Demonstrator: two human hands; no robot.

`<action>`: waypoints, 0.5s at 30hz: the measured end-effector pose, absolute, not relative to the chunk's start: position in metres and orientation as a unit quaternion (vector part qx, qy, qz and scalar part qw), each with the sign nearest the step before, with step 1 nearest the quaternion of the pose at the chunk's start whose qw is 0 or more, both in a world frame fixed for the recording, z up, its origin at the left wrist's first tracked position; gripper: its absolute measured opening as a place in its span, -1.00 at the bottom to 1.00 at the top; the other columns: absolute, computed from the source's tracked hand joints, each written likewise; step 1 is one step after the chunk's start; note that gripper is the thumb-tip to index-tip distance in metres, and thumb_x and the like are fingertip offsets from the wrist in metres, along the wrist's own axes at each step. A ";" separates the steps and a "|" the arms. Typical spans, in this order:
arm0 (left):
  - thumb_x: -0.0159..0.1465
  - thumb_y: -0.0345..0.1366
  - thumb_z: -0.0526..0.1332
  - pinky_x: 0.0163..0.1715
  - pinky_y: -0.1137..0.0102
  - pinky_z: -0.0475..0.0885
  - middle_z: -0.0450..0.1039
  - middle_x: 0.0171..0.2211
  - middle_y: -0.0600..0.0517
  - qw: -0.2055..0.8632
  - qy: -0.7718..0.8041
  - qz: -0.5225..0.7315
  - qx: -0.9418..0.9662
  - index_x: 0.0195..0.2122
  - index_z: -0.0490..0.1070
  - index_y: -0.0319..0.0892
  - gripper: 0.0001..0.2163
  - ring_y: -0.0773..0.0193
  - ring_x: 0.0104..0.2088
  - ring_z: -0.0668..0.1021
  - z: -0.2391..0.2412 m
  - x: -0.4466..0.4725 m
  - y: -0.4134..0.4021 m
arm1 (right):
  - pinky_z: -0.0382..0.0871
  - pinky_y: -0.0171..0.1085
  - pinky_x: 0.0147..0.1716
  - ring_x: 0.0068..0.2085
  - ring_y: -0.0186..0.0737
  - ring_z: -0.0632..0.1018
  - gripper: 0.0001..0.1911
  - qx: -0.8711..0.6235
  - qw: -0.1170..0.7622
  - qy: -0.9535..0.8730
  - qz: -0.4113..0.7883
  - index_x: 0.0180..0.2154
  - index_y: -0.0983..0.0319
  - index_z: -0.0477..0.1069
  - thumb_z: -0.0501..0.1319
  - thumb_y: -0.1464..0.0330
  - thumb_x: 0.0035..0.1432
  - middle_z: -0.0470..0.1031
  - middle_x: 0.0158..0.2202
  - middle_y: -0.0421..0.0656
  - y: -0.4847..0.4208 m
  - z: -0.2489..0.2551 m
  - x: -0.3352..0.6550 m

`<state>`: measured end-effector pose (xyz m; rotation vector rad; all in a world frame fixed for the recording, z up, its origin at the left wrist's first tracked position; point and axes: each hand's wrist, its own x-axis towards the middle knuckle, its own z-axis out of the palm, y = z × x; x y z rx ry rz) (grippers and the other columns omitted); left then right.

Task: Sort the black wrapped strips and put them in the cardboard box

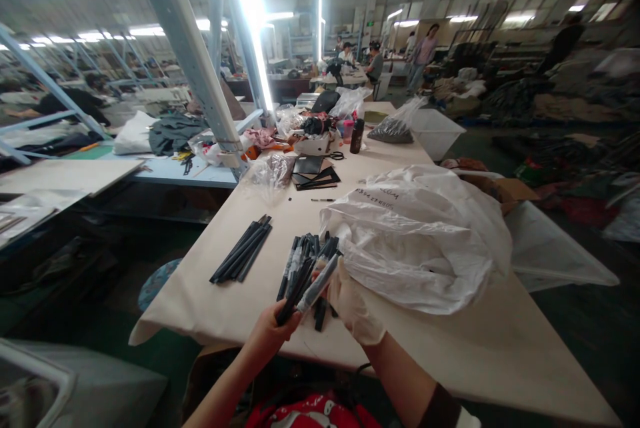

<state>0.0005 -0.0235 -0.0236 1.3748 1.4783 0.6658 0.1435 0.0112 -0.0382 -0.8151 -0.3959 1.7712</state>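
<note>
My left hand [273, 331], bare, grips a bundle of thin black strips [300, 281] near the table's front edge. My right hand [353, 308] wears a pale glove and holds a grey-black strip [320, 281] against that bundle. More black strips [310, 251] lie fanned on the table just beyond my hands. A second neat stack of black strips [243, 258] lies to the left. A large crumpled clear plastic bag [420, 235] with handwriting on it rests right beside my right hand.
The long beige table [225, 308] runs away from me. Black flat pieces [315, 175], a dark bottle [357, 136], bags and a white bin [437, 131] crowd its far end. A slanted metal post [200, 68] stands left. Other people work in the distance.
</note>
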 end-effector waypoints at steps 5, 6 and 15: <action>-0.03 0.02 0.17 -0.67 0.50 0.19 0.16 -0.70 0.18 0.488 0.630 0.313 0.516 -0.50 0.28 -0.20 -0.66 0.44 -0.68 0.24 -0.033 -0.004 -0.010 | 0.36 -0.26 -0.27 -0.32 -0.26 0.49 -0.61 -0.359 0.555 -0.144 0.737 -0.30 0.23 0.43 0.30 0.11 -0.13 0.51 -0.33 -0.16 0.015 -0.046 0.117; -0.03 0.05 0.16 -0.66 0.50 0.20 0.18 -0.70 0.17 0.479 0.635 0.307 0.523 -0.49 0.30 -0.20 -0.64 0.43 -0.67 0.25 -0.036 -0.008 -0.002 | 0.36 -0.26 -0.28 -0.33 -0.26 0.49 -0.60 -0.373 0.533 -0.157 0.743 -0.29 0.23 0.43 0.29 0.10 -0.12 0.50 -0.33 -0.15 0.014 -0.050 0.115; 0.12 -0.10 0.02 -0.40 0.41 0.36 0.49 -0.48 -0.04 0.365 0.737 0.140 0.552 -0.32 0.39 -0.22 -0.68 0.11 -0.33 0.54 -0.153 -0.078 0.112 | 0.33 -0.23 -0.24 -0.29 -0.21 0.48 -0.59 -0.713 0.409 -0.428 0.375 -0.22 0.29 0.42 0.02 0.14 0.07 0.51 -0.29 -0.08 0.096 -0.103 0.271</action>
